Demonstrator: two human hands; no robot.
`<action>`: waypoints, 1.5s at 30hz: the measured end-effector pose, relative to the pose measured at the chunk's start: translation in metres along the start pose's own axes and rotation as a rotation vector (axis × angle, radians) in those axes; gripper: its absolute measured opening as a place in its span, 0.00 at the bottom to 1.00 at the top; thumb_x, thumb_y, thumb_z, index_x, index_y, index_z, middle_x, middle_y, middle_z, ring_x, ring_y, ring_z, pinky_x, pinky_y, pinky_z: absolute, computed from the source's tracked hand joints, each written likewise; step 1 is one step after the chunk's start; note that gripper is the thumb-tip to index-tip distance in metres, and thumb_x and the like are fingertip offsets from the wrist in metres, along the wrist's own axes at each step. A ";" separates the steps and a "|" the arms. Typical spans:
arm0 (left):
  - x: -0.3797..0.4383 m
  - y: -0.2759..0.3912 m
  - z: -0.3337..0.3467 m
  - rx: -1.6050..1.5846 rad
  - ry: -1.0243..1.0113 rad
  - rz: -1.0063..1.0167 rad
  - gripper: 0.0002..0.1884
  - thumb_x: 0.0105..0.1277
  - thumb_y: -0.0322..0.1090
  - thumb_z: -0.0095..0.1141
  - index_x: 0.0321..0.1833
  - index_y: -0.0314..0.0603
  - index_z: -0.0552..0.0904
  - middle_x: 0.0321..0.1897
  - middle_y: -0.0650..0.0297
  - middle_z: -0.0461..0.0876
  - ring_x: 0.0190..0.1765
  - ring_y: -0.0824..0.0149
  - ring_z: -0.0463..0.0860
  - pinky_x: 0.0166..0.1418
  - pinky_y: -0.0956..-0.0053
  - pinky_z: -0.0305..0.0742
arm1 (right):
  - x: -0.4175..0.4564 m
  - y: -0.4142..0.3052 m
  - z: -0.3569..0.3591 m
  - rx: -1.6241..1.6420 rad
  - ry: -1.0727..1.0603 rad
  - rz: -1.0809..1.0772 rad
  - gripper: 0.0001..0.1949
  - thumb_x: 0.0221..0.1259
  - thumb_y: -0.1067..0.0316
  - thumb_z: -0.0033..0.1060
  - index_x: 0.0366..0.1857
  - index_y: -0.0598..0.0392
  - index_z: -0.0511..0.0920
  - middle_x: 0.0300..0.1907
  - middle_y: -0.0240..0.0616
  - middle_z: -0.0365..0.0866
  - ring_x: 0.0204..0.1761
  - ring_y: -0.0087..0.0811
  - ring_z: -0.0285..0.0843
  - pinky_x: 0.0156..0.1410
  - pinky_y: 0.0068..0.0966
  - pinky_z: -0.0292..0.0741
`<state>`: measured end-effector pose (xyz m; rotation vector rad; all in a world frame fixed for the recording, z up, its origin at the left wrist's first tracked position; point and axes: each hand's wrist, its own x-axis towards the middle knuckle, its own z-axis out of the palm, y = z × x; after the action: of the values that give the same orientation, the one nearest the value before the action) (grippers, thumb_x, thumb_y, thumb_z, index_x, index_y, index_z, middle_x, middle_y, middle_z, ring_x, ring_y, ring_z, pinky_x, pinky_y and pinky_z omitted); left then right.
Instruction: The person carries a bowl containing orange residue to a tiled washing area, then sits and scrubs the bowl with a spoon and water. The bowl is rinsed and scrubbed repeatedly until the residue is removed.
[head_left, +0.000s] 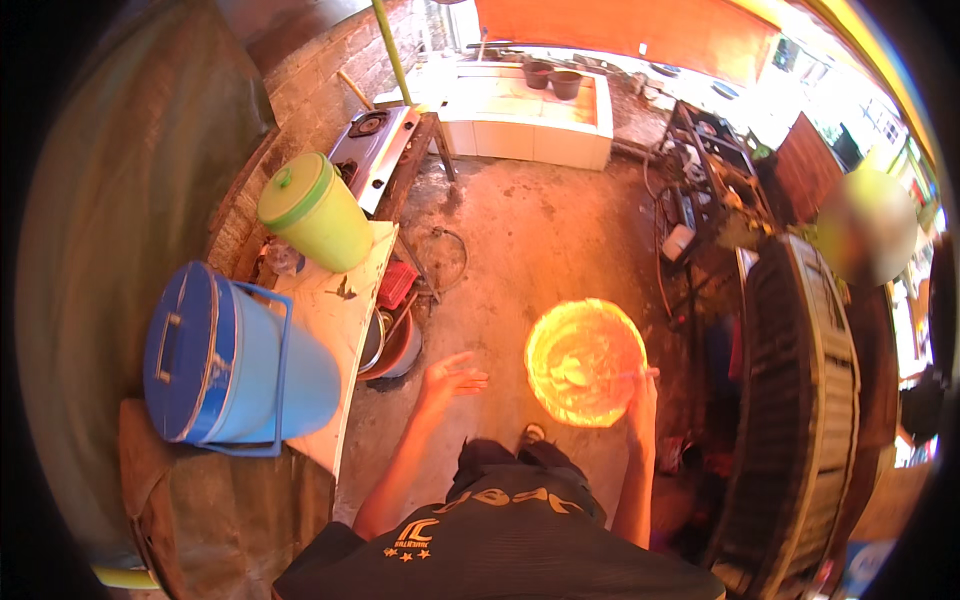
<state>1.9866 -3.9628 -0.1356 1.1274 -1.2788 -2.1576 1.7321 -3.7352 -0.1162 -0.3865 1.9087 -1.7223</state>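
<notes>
My right hand (641, 401) grips the right rim of a round yellow-orange plastic basin (541, 386). The basin hangs in front of my right side, its open top facing up. Something pale lies inside it, too overexposed to make out. Palm up and fingers apart, my left hand (454, 381) is held out with nothing in it, to the left of the basin and not touching it. Below the left hand runs the concrete floor (487, 285).
On a table (319, 315) at left stand a blue lidded bucket (281, 367) and a green lidded container (322, 217). Beyond is a gas stove (382, 150). A low tiled basin (510, 139) bears two dark pots. A slatted bamboo bench (795, 397) and a cluttered rack (712, 165) line the right.
</notes>
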 end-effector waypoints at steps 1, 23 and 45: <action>0.020 0.019 0.005 0.006 0.027 0.013 0.31 0.63 0.31 0.64 0.68 0.29 0.67 0.38 0.43 0.86 0.38 0.58 0.88 0.41 0.70 0.84 | 0.040 -0.022 0.012 -0.006 -0.007 -0.012 0.21 0.77 0.49 0.42 0.52 0.61 0.73 0.41 0.27 0.69 0.42 0.20 0.64 0.48 0.20 0.66; 0.804 0.318 0.058 0.310 -0.099 0.139 0.34 0.53 0.22 0.65 0.67 0.40 0.74 0.62 0.53 0.76 0.50 0.67 0.82 0.55 0.72 0.78 | 0.718 -0.076 0.185 0.295 0.337 0.180 0.19 0.76 0.56 0.45 0.62 0.55 0.69 0.62 0.41 0.74 0.60 0.37 0.78 0.59 0.35 0.79; 1.153 0.451 -0.158 -0.120 0.725 -0.332 0.19 0.64 0.37 0.62 0.58 0.41 0.79 0.45 0.63 0.85 0.45 0.64 0.87 0.46 0.74 0.78 | 1.361 -0.115 0.543 0.258 0.076 0.259 0.21 0.76 0.63 0.44 0.66 0.63 0.63 0.62 0.45 0.73 0.61 0.40 0.76 0.65 0.37 0.76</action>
<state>1.3893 -5.0471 -0.2987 1.9273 -0.6600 -1.7086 0.9105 -4.9415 -0.2928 0.0225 1.6733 -1.7954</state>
